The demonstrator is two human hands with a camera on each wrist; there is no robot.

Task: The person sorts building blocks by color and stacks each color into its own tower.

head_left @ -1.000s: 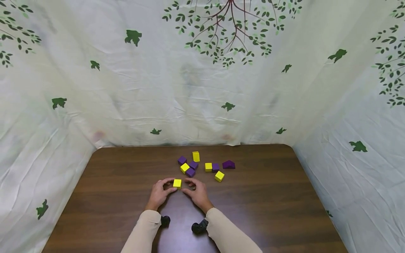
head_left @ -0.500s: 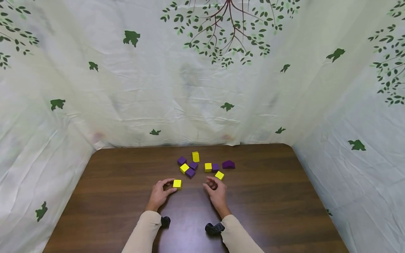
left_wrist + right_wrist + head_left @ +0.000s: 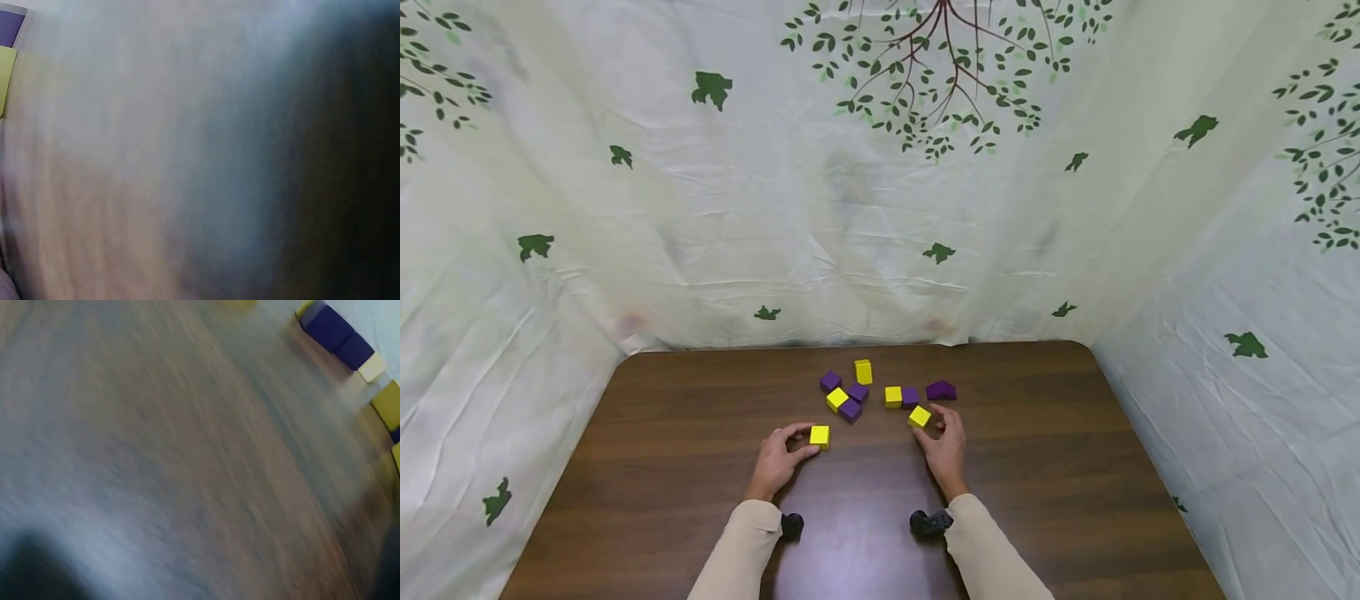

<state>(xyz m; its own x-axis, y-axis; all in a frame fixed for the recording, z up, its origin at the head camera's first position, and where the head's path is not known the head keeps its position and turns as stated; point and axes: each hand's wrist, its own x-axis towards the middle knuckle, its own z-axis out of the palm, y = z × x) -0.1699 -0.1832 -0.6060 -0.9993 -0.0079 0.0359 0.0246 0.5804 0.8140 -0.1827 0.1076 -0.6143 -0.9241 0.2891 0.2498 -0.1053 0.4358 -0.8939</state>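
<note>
My left hand (image 3: pixel 775 461) pinches a yellow cube (image 3: pixel 820 438) between thumb and fingers, on the near part of the table. Farther right, the right hand (image 3: pixel 946 452) has its thumb and forefinger around a second yellow cube (image 3: pixel 919 417), which appears pinched at its near and right sides. Just beyond that cube sit a purple cube (image 3: pixel 910 398) and another yellow cube (image 3: pixel 892 397), side by side. A purple wedge-like block (image 3: pixel 941 390) lies behind the right fingertips. The left wrist view is mostly blurred, with a sliver of yellow block (image 3: pixel 6 81) at its edge.
Behind the left hand is a loose cluster of purple cubes (image 3: pixel 831 381) and a yellow cube (image 3: pixel 837 400). A taller yellow block (image 3: pixel 863 372) stands behind them. The brown table (image 3: pixel 1045 483) ends at a white leaf-patterned cloth (image 3: pixel 850 275).
My right hand has left the left hand's yellow cube, moved right, and come around another yellow cube. The left hand has stayed in place with its cube.
</note>
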